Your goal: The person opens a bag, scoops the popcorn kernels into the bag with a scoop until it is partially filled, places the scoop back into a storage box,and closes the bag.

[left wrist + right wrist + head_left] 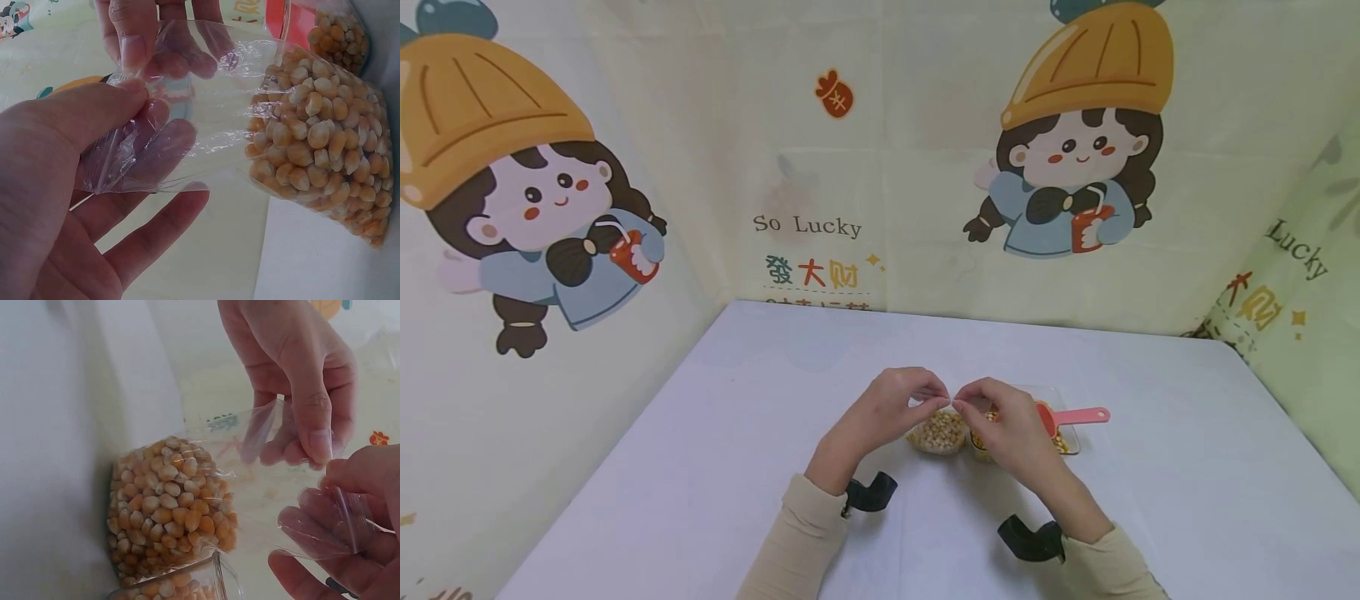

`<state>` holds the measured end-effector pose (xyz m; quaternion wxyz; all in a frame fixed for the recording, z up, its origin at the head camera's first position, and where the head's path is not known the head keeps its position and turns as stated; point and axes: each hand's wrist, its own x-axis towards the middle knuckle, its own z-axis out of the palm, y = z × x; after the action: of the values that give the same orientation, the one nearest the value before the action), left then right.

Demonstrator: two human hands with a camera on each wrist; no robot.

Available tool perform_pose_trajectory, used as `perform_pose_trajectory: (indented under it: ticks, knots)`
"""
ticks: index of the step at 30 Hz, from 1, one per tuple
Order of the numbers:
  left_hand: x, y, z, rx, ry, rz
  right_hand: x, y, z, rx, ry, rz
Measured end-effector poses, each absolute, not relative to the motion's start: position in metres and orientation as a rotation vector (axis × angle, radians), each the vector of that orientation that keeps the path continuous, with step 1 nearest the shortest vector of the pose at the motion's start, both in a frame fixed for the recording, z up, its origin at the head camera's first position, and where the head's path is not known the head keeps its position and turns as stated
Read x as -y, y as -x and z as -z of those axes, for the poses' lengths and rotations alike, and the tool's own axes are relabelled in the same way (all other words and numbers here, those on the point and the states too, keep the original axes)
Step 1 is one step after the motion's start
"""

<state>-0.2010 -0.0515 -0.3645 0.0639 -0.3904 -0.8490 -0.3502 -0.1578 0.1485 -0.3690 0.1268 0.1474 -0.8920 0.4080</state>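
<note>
Pressure is applied evenly along the bag (312, 137) mouth, pinched between left hand (891, 406) and right hand (1000, 425) fingertips.

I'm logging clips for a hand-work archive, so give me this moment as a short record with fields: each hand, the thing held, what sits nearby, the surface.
left hand: left hand pinches the top edge of the clear bag
right hand: right hand pinches the same top edge beside it
bag: holds corn kernels in its lower part, bottom resting on the table
nearby: clear container of kernels with a pink scoop in it, right of the bag
surface: white table
</note>
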Motion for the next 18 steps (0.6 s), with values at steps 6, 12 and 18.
perform_pose_trajectory:
  ticks: [6,12,18]
  knots:
    - [0.0506,0.2000,0.3639,2.558,1.186,1.036,-0.1471,0.1561,0.3681,2.573,-0.472,-1.175]
    - [0.0519,0.2007,0.3632,2.540,1.208,1.033,-0.1471,0.1568,0.3688,2.542,-0.527,-1.136]
    - [0.0588,0.2029,0.3602,2.516,1.149,1.060,-0.1494,0.1577,0.3682,2.554,-0.503,-1.116]
